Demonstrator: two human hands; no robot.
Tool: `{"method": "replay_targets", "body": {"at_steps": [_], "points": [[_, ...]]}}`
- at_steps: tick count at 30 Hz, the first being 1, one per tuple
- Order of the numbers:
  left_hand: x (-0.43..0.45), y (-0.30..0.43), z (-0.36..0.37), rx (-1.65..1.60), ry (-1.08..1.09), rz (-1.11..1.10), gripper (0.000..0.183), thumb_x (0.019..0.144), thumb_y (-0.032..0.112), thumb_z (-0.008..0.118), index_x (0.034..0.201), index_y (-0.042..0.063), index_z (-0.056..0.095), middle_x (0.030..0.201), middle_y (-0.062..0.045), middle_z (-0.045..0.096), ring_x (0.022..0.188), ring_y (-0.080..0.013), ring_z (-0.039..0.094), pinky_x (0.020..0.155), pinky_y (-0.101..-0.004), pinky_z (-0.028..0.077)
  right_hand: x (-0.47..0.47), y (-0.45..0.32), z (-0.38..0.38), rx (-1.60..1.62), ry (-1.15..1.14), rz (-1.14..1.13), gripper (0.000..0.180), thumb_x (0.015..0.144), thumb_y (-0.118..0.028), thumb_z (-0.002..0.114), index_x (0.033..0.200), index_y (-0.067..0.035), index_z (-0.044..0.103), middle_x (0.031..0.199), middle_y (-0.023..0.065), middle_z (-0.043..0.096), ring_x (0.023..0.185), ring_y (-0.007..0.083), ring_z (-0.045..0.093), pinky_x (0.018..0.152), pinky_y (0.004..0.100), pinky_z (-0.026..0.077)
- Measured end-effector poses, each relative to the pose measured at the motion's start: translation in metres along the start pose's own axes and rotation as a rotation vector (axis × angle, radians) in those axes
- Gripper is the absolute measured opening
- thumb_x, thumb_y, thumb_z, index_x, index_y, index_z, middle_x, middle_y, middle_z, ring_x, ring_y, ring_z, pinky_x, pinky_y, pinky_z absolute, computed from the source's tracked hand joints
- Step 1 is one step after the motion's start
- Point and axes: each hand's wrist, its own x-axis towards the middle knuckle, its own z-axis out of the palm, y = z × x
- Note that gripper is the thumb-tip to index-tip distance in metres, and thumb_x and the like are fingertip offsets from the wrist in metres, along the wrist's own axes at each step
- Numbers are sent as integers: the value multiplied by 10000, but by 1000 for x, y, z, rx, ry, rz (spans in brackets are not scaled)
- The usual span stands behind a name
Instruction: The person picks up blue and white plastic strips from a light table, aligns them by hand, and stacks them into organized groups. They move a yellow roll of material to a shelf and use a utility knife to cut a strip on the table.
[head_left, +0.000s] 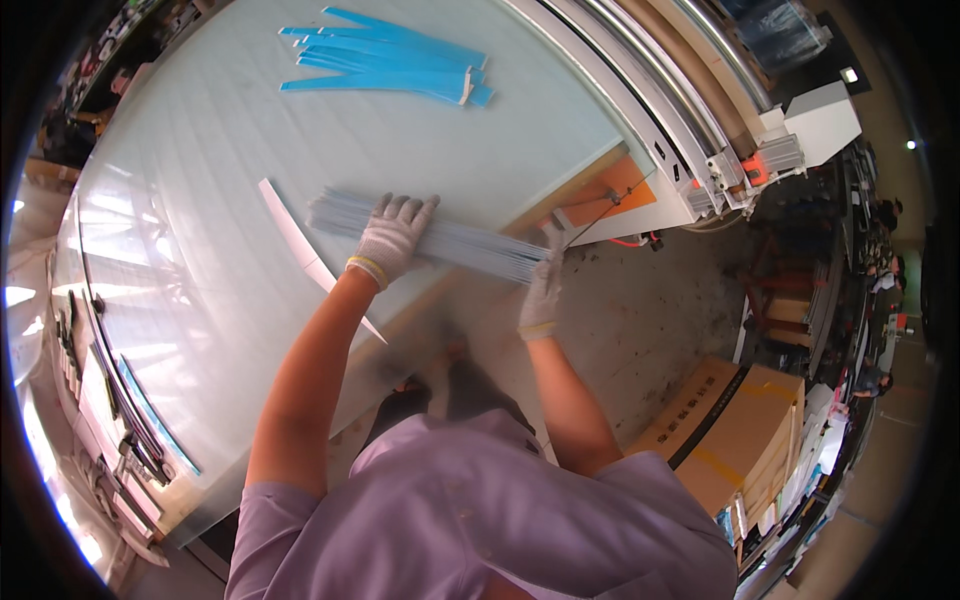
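Observation:
A bundle of thin, translucent grey strips (480, 250) lies slantwise over the near edge of the glass-like tabletop (217, 247), its right end out past that edge. My left hand (394, 234), in a pale knit glove with a yellow cuff, lies across the bundle left of its middle, fingers wrapped over it. At the right end, my right hand (544, 289), gloved alike, grips the strips; it is slightly blurred. Just left of the bundle rests a long white strip (311, 262), one tip over the table edge. Farther back, several blue strips (397, 64) lie in a loose, overlapping pile.
A machine with long metal rollers (690, 82) borders the table at the upper right, with an orange panel (626, 191) by its corner. A cardboard box (720, 420) bearing writing stands on the floor to the right. Hand tools (142, 457) lie along the left rim.

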Motion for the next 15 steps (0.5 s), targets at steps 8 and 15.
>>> {"method": "replay_targets", "body": {"at_steps": [8, 15], "points": [[4, -5, 7, -12, 0, 48, 780, 729, 397, 816, 1371, 88, 500, 1263, -132, 584, 1221, -339, 542, 1144, -493, 350, -3, 7, -2, -354, -180, -62, 557, 1004, -348, 593, 1439, -18, 485, 1441, 165, 509, 1340, 277, 486, 1117, 395, 385], [-1, 4, -4, 13, 215, 296, 331, 742, 171, 667, 1058, 79, 634, 1072, -97, 619, 1060, -299, 605, 1019, -470, 486, 83, -9, -66, -60, -870, 395, 379, 887, -169, 740, 1220, -6, 662, 1096, 131, 708, 1028, 227, 669, 873, 337, 538]]}}
